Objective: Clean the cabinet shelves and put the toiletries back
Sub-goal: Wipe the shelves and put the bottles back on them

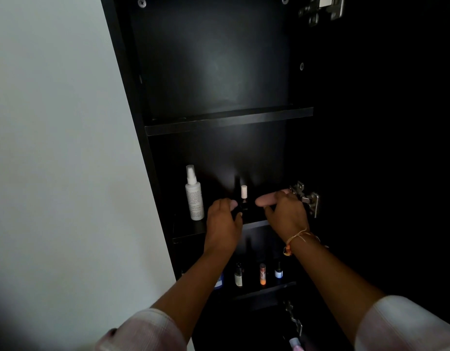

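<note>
Right grip (286, 215) clasps a pink tube (265, 199) for shelving; left grip (222, 220) pinches the white-capped bottle (244, 192), apparently setting it upright

The black cabinet (133, 72) stood open, dark inside. On its middle shelf (188, 231) a white spray bottle (194, 198) stood upright at the left. Near it to the right stood a small dark bottle with a pale cap (244, 192), also upright. A pink tube (267, 198) lay crosswise over the shelf's right part, gripped in the right hand (287, 216). On the lower shelf (264, 291) a dark dropper bottle (238, 277), an orange tube (262, 273) and a blue-labelled bottle (279, 272) stood in a row.
</note>
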Action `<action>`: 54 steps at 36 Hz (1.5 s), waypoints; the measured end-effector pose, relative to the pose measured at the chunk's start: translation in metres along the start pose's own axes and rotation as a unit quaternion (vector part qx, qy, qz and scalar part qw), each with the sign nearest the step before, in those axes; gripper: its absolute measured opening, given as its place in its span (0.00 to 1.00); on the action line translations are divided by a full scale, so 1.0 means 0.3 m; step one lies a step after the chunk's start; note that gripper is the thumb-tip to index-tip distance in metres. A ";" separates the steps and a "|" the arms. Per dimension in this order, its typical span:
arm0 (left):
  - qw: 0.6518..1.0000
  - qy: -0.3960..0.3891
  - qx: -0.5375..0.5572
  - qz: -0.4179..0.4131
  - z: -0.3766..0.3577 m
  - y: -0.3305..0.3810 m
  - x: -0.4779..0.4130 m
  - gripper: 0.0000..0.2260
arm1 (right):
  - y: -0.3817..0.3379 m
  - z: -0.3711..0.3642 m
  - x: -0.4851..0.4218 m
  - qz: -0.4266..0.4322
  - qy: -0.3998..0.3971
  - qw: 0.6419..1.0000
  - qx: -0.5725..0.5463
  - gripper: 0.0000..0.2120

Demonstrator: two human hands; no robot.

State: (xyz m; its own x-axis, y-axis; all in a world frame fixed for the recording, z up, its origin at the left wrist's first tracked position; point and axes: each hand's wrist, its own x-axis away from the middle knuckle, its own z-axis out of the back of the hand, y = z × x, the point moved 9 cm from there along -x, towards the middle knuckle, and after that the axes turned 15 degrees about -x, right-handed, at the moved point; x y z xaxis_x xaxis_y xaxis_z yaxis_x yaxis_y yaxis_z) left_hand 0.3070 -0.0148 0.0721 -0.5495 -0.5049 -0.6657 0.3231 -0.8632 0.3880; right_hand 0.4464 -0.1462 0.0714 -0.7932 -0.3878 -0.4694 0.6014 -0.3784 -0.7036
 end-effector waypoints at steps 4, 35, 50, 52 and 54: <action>1.000 0.006 0.002 -0.013 0.007 0.010 0.014 0.10 | 0.007 -0.007 0.017 0.013 -0.002 1.000 -0.012 0.24; 0.920 -0.386 0.045 0.055 -0.470 -0.153 0.875 0.09 | 0.628 -0.172 0.891 -0.312 -0.112 0.942 -0.053 0.10; 0.815 -0.564 0.012 0.132 -0.804 -0.281 1.173 0.18 | 0.954 -0.423 1.106 -0.378 -0.231 0.893 0.078 0.15; 0.813 -0.568 -0.002 0.129 -0.828 -0.302 1.191 0.18 | 0.985 -0.458 1.096 -0.374 -0.245 0.890 0.092 0.16; 0.811 -0.572 -0.014 0.125 -0.844 -0.324 1.209 0.18 | 1.011 -0.485 1.092 -0.384 -0.258 0.881 0.099 0.17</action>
State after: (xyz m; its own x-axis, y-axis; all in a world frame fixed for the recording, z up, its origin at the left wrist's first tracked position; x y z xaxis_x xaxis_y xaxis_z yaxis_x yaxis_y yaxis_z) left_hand 0.2715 -0.1135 -0.3685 -0.8141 -0.3492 0.4639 0.5429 -0.7412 0.3948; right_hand 0.3551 -0.2657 -0.3736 -0.8554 -0.2649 0.4452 -0.0480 -0.8152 -0.5772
